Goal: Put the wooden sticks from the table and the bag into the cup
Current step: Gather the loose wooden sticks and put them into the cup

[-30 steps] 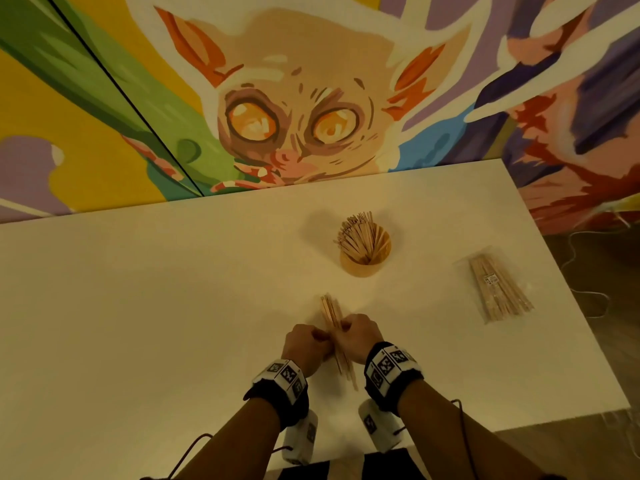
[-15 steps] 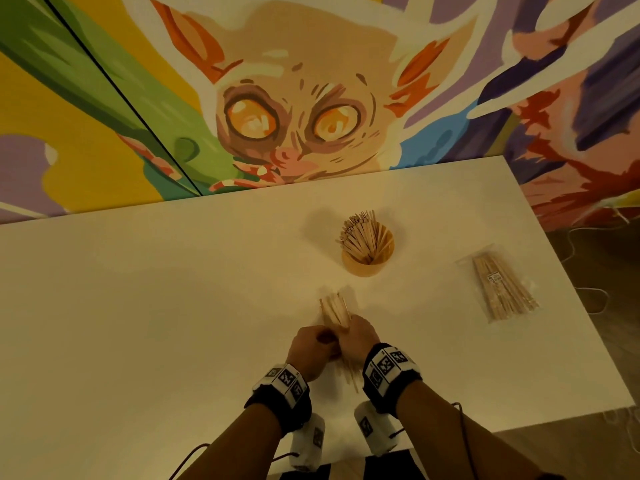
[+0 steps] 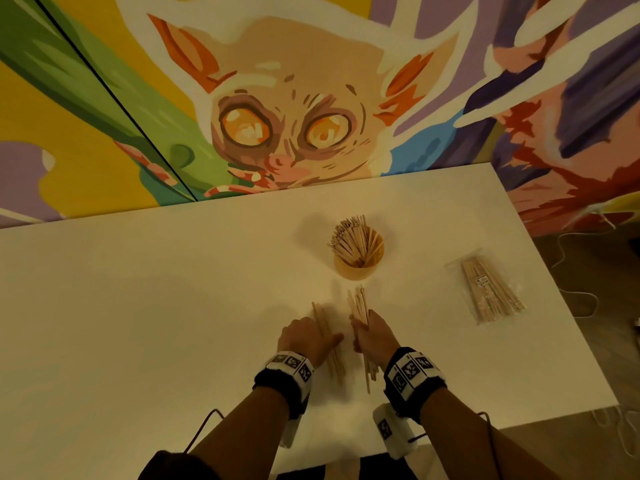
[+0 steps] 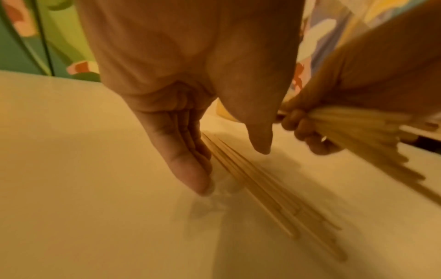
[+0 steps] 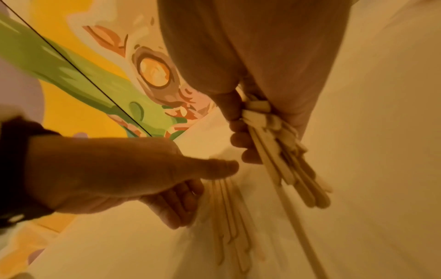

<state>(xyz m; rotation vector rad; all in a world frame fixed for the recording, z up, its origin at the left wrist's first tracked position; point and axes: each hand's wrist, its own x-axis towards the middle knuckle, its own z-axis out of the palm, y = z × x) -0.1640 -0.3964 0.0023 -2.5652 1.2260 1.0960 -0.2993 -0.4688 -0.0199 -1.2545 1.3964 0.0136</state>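
Note:
A tan cup [image 3: 358, 268] full of wooden sticks stands mid-table. My right hand [image 3: 372, 336] grips a bundle of sticks [image 3: 358, 304] just in front of the cup; the right wrist view shows my fingers curled round this bundle [image 5: 274, 151]. My left hand [image 3: 304, 341] lies with straight fingers over a second group of sticks [image 3: 327, 344] flat on the table; in the left wrist view those sticks [image 4: 262, 190] lie beside the fingers [image 4: 188, 169]. A clear bag [image 3: 488, 289] with more sticks lies at the right.
The white table [image 3: 138, 306] meets a painted mural wall [image 3: 277, 98] at the back. The table's right edge and the floor with cables [image 3: 581, 299] lie beyond the bag.
The hands have parted: the one bundle held by both is now split, the right hand keeping a bunch toward the cup, the left opening over sticks left on the table.

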